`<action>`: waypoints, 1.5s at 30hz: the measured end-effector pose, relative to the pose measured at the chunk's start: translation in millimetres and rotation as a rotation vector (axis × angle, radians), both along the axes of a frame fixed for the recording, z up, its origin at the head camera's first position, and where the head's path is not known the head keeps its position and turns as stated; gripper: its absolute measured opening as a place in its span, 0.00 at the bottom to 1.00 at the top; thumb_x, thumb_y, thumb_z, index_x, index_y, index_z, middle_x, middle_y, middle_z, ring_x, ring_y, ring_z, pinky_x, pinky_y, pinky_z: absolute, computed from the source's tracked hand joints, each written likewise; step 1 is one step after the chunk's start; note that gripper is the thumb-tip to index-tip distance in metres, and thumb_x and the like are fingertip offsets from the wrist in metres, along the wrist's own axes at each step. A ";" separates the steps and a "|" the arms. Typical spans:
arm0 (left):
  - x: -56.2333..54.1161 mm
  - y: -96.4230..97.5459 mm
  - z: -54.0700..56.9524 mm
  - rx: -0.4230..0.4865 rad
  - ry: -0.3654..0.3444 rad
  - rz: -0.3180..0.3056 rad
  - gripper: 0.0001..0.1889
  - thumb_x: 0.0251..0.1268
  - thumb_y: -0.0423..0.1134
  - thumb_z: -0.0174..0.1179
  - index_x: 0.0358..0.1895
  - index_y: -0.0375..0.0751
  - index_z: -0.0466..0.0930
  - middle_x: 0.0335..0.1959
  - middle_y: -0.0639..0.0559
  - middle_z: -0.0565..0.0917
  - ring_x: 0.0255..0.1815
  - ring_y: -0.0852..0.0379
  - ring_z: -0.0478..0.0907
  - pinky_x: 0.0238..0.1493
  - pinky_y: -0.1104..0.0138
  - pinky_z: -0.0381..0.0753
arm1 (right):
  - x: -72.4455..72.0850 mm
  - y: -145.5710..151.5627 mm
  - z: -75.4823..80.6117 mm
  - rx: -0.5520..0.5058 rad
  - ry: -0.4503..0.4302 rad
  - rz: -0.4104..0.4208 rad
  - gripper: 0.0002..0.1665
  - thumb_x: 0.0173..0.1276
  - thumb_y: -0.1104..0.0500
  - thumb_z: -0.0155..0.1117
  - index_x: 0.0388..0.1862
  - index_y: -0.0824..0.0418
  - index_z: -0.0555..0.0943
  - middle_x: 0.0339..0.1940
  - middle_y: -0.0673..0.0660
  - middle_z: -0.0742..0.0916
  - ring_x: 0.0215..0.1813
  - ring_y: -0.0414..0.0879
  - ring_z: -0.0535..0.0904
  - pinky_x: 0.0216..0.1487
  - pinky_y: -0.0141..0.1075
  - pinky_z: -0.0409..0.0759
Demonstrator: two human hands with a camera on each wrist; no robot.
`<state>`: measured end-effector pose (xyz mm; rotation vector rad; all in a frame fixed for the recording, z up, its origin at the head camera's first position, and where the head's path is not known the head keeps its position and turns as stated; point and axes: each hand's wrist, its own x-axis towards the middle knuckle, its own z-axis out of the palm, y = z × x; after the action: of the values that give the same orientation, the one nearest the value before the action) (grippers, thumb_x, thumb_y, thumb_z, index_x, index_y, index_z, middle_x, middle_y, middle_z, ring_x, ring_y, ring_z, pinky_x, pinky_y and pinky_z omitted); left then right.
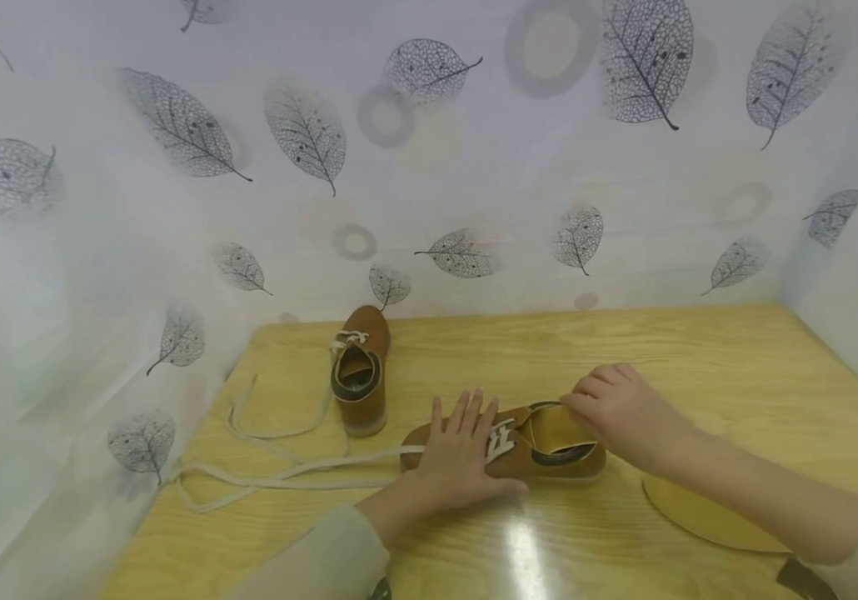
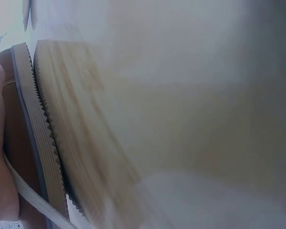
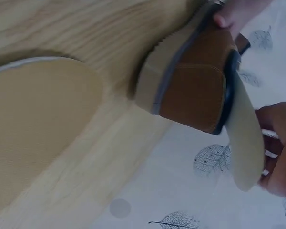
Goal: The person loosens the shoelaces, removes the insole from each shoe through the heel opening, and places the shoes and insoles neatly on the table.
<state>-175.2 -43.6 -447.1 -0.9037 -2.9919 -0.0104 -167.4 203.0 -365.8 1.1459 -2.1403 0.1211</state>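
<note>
A brown lace-up shoe (image 1: pixel 511 463) lies with its toe to the left and its heel to the right. Across its front my left hand (image 1: pixel 453 463) rests with fingers spread and straight, pressing on the upper near the laces. My right hand (image 1: pixel 627 421) is at the heel opening, pinching a tan insole (image 3: pixel 245 138). In the right wrist view this insole sticks out past the dark collar, its other end hidden inside the shoe. The left wrist view shows the shoe's ridged sole edge (image 2: pixel 38 129) beside part of my left hand.
Another brown shoe (image 1: pixel 363 410) stands behind, toe towards the wall. Long pale laces (image 1: pixel 271 482) trail over the wooden table (image 1: pixel 699 358) at the left. A second insole (image 1: pixel 714 518) lies flat under my right forearm. Leaf-patterned sheeting (image 1: pixel 474 183) encloses the table's back and sides.
</note>
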 end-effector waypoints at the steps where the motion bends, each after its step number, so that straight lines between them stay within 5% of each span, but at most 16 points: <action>1: 0.0 0.1 0.1 -0.002 -0.003 0.000 0.61 0.46 0.85 0.33 0.76 0.44 0.38 0.77 0.40 0.44 0.77 0.43 0.40 0.71 0.38 0.34 | 0.9 -1.2 -1.6 0.019 0.030 0.045 0.07 0.54 0.62 0.61 0.31 0.60 0.84 0.26 0.51 0.85 0.31 0.47 0.79 0.33 0.39 0.78; 6: -0.2 1.0 0.9 -0.007 -0.023 -0.002 0.61 0.46 0.85 0.32 0.76 0.44 0.37 0.77 0.40 0.42 0.77 0.43 0.38 0.70 0.38 0.31 | 7.6 -0.8 -4.8 0.178 0.150 0.167 0.14 0.60 0.61 0.48 0.36 0.59 0.83 0.30 0.51 0.85 0.32 0.45 0.79 0.33 0.35 0.79; 14: -0.1 1.2 1.6 -0.002 0.001 -0.001 0.60 0.46 0.85 0.33 0.76 0.44 0.38 0.77 0.40 0.44 0.77 0.43 0.40 0.71 0.38 0.36 | 21.3 10.3 -5.1 0.422 0.183 0.035 0.20 0.49 0.59 0.58 0.44 0.55 0.81 0.35 0.51 0.83 0.33 0.45 0.77 0.28 0.34 0.74; 17: 0.7 1.0 0.4 0.021 -0.019 0.001 0.60 0.46 0.85 0.35 0.76 0.45 0.38 0.77 0.40 0.44 0.77 0.43 0.40 0.71 0.38 0.37 | 22.2 10.8 -10.0 0.407 0.240 0.039 0.16 0.63 0.61 0.47 0.41 0.54 0.82 0.33 0.50 0.83 0.31 0.44 0.74 0.25 0.33 0.71; 21: 1.7 1.5 0.3 0.043 -0.047 0.004 0.60 0.46 0.84 0.38 0.76 0.45 0.38 0.77 0.41 0.43 0.77 0.44 0.40 0.71 0.39 0.35 | 21.2 12.9 -15.8 0.356 0.280 0.058 0.27 0.72 0.65 0.29 0.37 0.55 0.81 0.30 0.50 0.82 0.28 0.44 0.72 0.24 0.34 0.69; 29: 1.9 0.7 4.0 0.017 -0.039 0.009 0.60 0.46 0.84 0.37 0.76 0.46 0.37 0.77 0.42 0.44 0.77 0.44 0.41 0.72 0.40 0.36 | 17.0 25.0 -16.1 0.281 0.297 0.124 0.33 0.77 0.67 0.23 0.35 0.56 0.82 0.27 0.50 0.79 0.26 0.44 0.68 0.23 0.34 0.70; 45: 1.3 -0.1 2.2 0.038 -0.042 0.000 0.60 0.47 0.83 0.38 0.76 0.45 0.37 0.77 0.41 0.43 0.77 0.43 0.40 0.72 0.40 0.35 | 12.5 42.2 -6.6 0.212 0.330 0.199 0.28 0.74 0.72 0.32 0.37 0.60 0.83 0.27 0.51 0.81 0.28 0.45 0.72 0.25 0.36 0.73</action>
<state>-173.9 -43.7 -444.9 -0.9119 -3.0191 -0.0871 -155.0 245.3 -372.5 1.3932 -1.7763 -0.1981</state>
